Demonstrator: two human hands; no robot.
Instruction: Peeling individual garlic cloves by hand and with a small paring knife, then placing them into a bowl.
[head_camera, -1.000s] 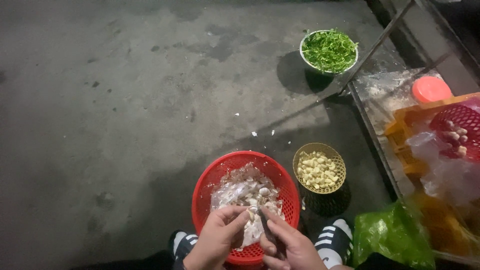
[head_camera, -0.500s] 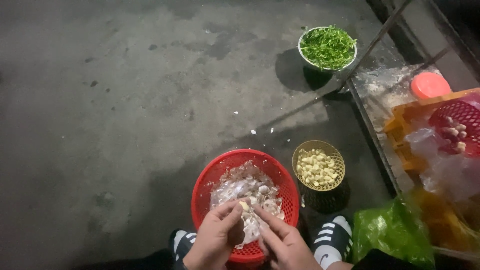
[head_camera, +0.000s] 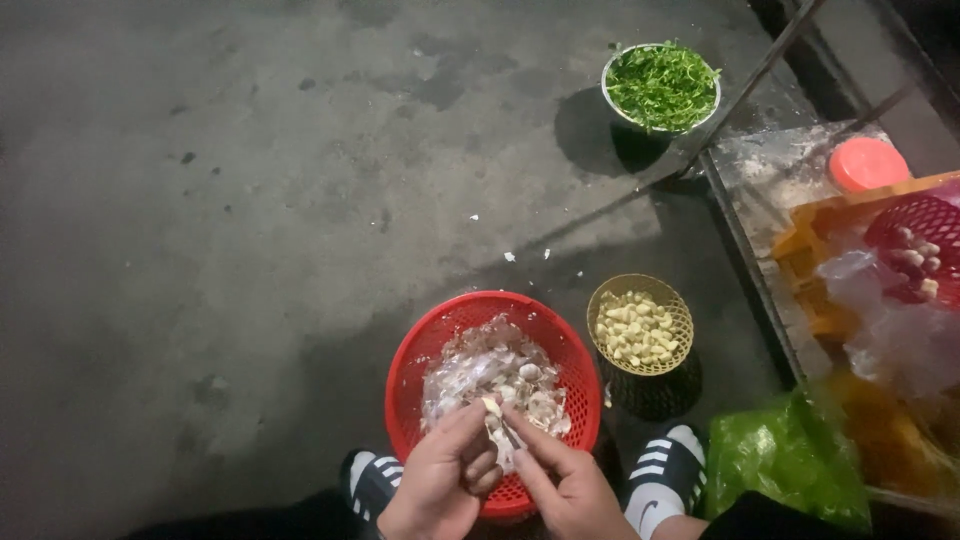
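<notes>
A round red basket (head_camera: 420, 345) sits on the ground between my feet, filled with papery garlic skins (head_camera: 480, 372) and a few cloves. Over its near rim my left hand (head_camera: 440, 480) and my right hand (head_camera: 565, 485) meet, both pinching one pale garlic clove (head_camera: 493, 410) between the fingertips. To the right of the red basket stands a small yellow basket (head_camera: 682, 310) holding several peeled cloves.
A metal bowl of chopped greens (head_camera: 662, 85) stands far back right. A metal table leg (head_camera: 740, 95) and frame run along the right, with an orange crate (head_camera: 810, 245), a red basket of garlic (head_camera: 925, 245), an orange lid (head_camera: 868, 163) and a green bag (head_camera: 785, 465).
My hands have shifted slightly toward me over the basket's near rim, fingers working on the clove. The view moved a little.
</notes>
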